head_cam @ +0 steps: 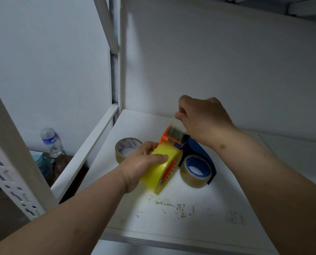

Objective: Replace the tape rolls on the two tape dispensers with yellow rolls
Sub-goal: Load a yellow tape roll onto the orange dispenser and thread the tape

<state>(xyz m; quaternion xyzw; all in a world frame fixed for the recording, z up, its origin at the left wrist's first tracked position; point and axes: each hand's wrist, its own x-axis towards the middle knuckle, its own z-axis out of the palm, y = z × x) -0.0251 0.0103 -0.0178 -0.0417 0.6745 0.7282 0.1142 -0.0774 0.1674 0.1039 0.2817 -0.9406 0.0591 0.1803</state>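
1. The yellow tape roll (160,167) sits mounted on the orange tape dispenser (167,138), tilted on the white shelf (208,203). It looks light and stiff at the core, its wound face smooth and likely slippery; the broad outer band is the sensible place to hold it.
2. The free tape end (176,126) rises from the dispenser's head. It is thin, floppy and sticky by nature, so I judge it best held by its very tip.
3. The left hand (144,162) wraps the roll from its left side, thumb laid across the yellow band, forearm coming in low from the near-left.
4. The right hand (203,118) hovers above the dispenser's head, wrist bent down, fingertips pinching the tape end.
5. Just right of the yellow roll stands a blue tape dispenser (199,153) carrying a clear roll (195,173); a loose clear roll (125,149) lies just behind-left.
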